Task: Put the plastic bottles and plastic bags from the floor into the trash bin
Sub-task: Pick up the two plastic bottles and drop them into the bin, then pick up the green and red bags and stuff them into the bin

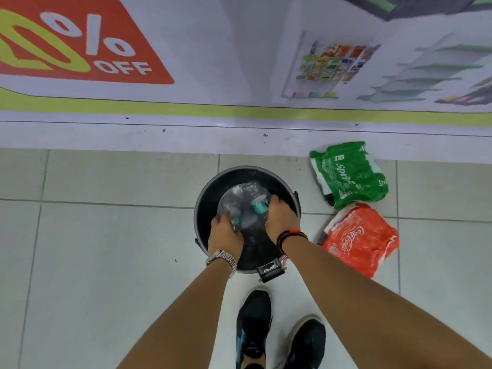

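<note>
A round black trash bin (206, 209) stands on the tiled floor in front of me. Both hands reach into its mouth and grip clear plastic bottles (243, 201) with a teal label. My left hand (225, 233) holds their near left side, my right hand (281, 217) holds the right side near the label. How many bottles there are is hard to tell. On the floor to the right of the bin lie a green plastic bag (350, 175) by the wall and a red plastic bag (363, 239) just in front of it.
A wall with a printed sale banner (87, 49) runs across the far side, close behind the bin. A pedal (270, 270) sticks out at the bin's near side. My two dark shoes (253, 328) stand just behind it. Pale floor tiles (106, 262) stretch to the left.
</note>
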Demonstrator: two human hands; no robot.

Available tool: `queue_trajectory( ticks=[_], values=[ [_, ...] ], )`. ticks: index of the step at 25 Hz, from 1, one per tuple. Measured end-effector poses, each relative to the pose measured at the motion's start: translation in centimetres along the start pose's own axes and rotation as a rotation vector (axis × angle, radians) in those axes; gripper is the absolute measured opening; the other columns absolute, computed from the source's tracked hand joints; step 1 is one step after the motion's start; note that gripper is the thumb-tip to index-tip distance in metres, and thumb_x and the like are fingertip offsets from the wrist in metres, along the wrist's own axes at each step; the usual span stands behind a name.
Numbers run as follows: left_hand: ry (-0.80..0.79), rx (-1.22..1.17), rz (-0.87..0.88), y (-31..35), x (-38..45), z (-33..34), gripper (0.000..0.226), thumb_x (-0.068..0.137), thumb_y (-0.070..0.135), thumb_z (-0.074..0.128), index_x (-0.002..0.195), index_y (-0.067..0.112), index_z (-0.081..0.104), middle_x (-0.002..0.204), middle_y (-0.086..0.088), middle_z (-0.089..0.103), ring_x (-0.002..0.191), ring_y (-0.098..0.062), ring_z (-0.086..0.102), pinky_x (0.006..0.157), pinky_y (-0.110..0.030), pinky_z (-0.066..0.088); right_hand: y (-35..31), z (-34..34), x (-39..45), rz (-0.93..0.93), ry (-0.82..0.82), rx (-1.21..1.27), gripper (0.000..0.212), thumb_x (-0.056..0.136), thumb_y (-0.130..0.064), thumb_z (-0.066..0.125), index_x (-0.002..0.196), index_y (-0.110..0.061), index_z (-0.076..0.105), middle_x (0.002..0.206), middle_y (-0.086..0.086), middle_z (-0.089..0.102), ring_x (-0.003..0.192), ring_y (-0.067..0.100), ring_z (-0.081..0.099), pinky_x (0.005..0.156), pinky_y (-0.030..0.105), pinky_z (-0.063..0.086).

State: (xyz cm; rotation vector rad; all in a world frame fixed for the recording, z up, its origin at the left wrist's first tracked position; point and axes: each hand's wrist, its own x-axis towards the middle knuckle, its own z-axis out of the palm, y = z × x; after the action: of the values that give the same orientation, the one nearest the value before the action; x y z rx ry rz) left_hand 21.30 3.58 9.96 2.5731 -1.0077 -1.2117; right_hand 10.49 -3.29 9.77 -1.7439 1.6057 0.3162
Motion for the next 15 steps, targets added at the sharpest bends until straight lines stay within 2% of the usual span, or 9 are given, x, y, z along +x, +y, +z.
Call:
queue_trajectory(
  ticks=[3,7,10,11,13,15],
  values=[
    [-0.012,-0.038,0.010,1.2,-1.6,0.4,0.043,0.086,0.005,0.053,0.129,0.006,0.049,0.125,-0.018,0.054,0.104,-0.033,0.059,0.085,-0.037,0.050,0.8,-1.5,-1.8,-0.035,0.034,0.146,0.036,0.087,0.003,0.049,0.122,-0.004,0.047,0.116,0.019,0.061,0.105,0.036,0.060,0.088,0.043,0.053],
    [-0.002,-0.135,0.111,3.5,-5.2,0.9,0.045,0.089,0.003,0.049,0.133,0.009,0.045,0.133,-0.016,0.052,0.110,-0.031,0.058,0.092,-0.036,0.051,3.5,-4.4,-6.1,-0.051,0.157,0.381,0.032,0.088,-0.002,0.051,0.119,-0.011,0.055,0.113,0.011,0.065,0.102,0.027,0.062,0.088,0.040,0.055],
    [-0.008,-0.225,0.225,6.4,-8.8,1.6,0.041,0.092,0.004,0.044,0.131,0.015,0.046,0.127,-0.009,0.055,0.087,-0.024,0.062,0.074,-0.018,0.054,8.0,-6.5,-9.3,0.070,0.273,0.499,0.030,0.086,0.000,0.051,0.112,-0.013,0.059,0.100,0.006,0.068,0.092,0.022,0.063,0.082,0.036,0.055],
    [-0.022,-0.250,0.269,7.5,-9.9,2.0,0.040,0.093,0.005,0.043,0.130,0.018,0.047,0.124,-0.007,0.056,0.084,-0.025,0.062,0.072,-0.020,0.056,9.8,-7.1,-10.1,0.135,0.299,0.530,0.031,0.085,0.001,0.051,0.111,-0.013,0.060,0.097,0.006,0.068,0.089,0.022,0.063,0.082,0.038,0.055],
    [-0.035,-0.200,0.415,10.2,-11.8,3.9,0.040,0.091,0.004,0.044,0.127,0.020,0.049,0.119,-0.005,0.058,0.092,-0.033,0.061,0.082,-0.039,0.057,14.3,-8.0,-11.6,0.287,0.345,0.576,0.032,0.083,0.001,0.051,0.110,-0.013,0.061,0.098,0.008,0.069,0.089,0.025,0.064,0.080,0.043,0.056],
    [-0.061,-0.144,0.534,12.3,-12.5,6.1,0.038,0.088,0.002,0.046,0.122,0.018,0.052,0.118,0.000,0.057,0.100,-0.024,0.059,0.092,-0.039,0.051,18.1,-8.4,-12.5,0.415,0.373,0.595,0.034,0.082,0.003,0.051,0.111,-0.012,0.061,0.102,0.010,0.070,0.092,0.028,0.065,0.080,0.039,0.056]
  ],
)
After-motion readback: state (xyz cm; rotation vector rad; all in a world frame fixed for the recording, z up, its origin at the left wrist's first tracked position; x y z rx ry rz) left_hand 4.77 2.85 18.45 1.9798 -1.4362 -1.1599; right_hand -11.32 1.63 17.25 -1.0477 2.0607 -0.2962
